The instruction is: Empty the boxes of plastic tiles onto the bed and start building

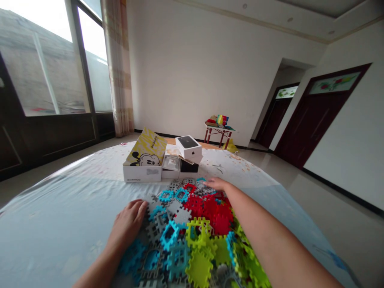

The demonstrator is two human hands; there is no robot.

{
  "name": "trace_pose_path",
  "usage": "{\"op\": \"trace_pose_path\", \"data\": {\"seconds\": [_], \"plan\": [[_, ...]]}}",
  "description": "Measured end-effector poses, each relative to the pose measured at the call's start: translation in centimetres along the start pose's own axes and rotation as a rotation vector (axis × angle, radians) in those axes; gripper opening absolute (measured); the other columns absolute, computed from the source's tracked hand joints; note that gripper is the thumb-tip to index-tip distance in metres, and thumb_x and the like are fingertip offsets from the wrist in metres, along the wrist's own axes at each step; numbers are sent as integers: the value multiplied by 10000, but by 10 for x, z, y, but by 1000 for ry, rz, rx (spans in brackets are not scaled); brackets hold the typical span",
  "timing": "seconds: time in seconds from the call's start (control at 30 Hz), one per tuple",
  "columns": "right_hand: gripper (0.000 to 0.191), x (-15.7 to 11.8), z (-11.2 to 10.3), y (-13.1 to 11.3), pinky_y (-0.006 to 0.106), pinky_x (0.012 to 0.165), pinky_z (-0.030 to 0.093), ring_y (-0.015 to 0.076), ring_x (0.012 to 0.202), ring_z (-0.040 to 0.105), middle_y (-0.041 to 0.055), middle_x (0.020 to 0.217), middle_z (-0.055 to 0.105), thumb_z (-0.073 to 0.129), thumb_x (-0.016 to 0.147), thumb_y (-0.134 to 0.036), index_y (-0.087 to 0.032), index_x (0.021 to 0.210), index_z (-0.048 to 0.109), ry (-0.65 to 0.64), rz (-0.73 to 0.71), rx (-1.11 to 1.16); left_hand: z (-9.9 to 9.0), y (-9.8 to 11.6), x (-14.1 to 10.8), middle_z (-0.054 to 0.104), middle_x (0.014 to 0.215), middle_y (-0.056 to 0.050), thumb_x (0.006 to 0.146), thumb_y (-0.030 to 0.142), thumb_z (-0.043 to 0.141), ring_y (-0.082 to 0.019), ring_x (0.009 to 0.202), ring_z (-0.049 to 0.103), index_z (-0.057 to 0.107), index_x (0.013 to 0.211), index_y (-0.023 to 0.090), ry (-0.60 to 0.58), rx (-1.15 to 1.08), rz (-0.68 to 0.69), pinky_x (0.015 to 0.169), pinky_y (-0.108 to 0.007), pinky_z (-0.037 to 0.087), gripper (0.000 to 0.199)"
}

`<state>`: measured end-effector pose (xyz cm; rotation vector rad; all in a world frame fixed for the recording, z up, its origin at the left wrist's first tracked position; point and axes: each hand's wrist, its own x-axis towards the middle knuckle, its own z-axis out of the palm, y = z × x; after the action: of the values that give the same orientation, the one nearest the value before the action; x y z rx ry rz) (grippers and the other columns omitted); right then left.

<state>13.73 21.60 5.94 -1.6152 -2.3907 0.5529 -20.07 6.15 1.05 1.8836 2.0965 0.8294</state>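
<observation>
I see a heap of interlocking tiles, red, blue, lime and grey, on a pale blue worktop at six o'clock. My left hand lies flat at the heap's nine o'clock edge, fingers loose, gripping nothing. My right hand reaches to twelve o'clock, fingers spread on the tiles, holding none. I judge the tiles are being gathered; picking one needs a pinch. Boxes stand just beyond, limiting reach.
</observation>
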Motion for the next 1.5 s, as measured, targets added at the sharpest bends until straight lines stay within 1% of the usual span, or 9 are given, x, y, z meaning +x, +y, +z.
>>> {"op": "trace_pose_path", "data": {"seconds": [0.13,0.23,0.4,0.6,0.9,1.03,1.13,1.33,1.5], "plan": [[487,-5,2,-41,252,779,459,183,886,617,9,921,684,416,787,-603,-204,901,673,-160,-48,3,-1,4,-2,548,1191,-61,849,467,221,-237,1117,484,595,1047,237,8,10,-8,966,-381,337,482],[463,-19,3,-80,265,771,459,213,875,611,26,914,680,567,671,-609,-201,860,680,-225,-108,-45,-4,10,-4,559,1168,-73,848,460,232,-251,1085,504,596,1033,233,13,16,-7,942,-404,344,467],[472,-60,5,-116,322,874,413,256,1026,544,75,1113,609,627,658,-445,-213,1069,618,-241,-295,-234,-9,16,-8,563,1164,-86,850,455,228,-265,1079,509,595,1027,233,17,19,0,925,-418,345,463],[400,-107,-7,-95,400,928,363,273,1075,511,58,1109,619,627,664,-346,-247,1052,626,-99,-232,-307,-12,18,-12,573,1149,-86,853,481,201,-274,1086,501,592,1046,257,-1,26,22,901,-432,361,490],[361,-139,-8,-36,384,982,339,236,1125,494,134,1206,546,538,765,-313,-156,1084,606,376,-144,-64,-15,20,-18,584,1122,-78,861,447,207,-234,1045,535,603,987,229,11,64,73,903,-370,378,469],[497,-155,2,5,422,994,323,265,1156,468,152,1230,524,545,749,-480,-149,1118,586,397,-4,-19,-13,20,-21,574,1145,-63,859,468,237,-221,1053,530,587,1040,249,15,104,98,915,-362,365,450],[664,-166,15,27,446,1009,301,282,1200,423,162,1273,488,507,727,-600,-138,1203,521,289,71,55,-11,21,-22,569,1158,-71,858,460,263,-223,1062,519,580,1066,238,15,138,118,921,-364,352,440],[841,-158,35,2,423,1053,233,293,1274,317,187,1377,349,514,656,-685,-109,1267,460,195,36,135,-10,26,-23,589,1131,-81,843,459,282,-269,1017,537,596,1041,216,26,185,131,867,-404,377,444],[889,-154,30,-30,421,1045,255,298,1267,328,187,1373,358,526,646,-686,-96,1301,410,143,-71,228,-9,25,-21,585,1142,-90,817,499,291,-272,1031,539,622,1019,212,27,149,109,903,-394,376,483]]}}
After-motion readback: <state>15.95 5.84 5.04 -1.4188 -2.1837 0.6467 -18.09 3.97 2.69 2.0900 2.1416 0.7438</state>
